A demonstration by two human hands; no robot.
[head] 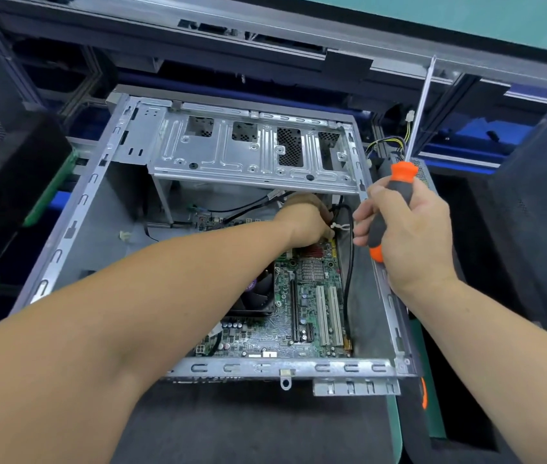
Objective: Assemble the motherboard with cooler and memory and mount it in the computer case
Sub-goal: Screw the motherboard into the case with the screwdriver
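head view. item: computer case [64, 236], open side up, lying on a dark tabletop [248, 423], its near rim running along the tabletop's near edge. inside, on the case floor: motherboard [302, 316], green, long axis running from the near rim away toward the drive cage [248, 152]; cooler [255, 293] seated on the board's left part, partly hidden by the forearm; memory not discernible.

item: left hand [305, 219], reaching deep into the case, at the board's far right corner under the drive cage. its grip: fingers curled down at the board edge beside a black cable [349, 262] with a white tie; what they pinch, if anything, cannot be told.

item: right hand [409, 236], above the case's right wall. its grip: wrapped full round the handle of an orange-and-grey screwdriver [396, 202], shaft pointing up and away, tip off the board.

relation governing the next move, judged: the far right corner lies below and left of the screwdriver hand; the tool must be turned tip-down and brought leftward there. the left hand is the nearer.
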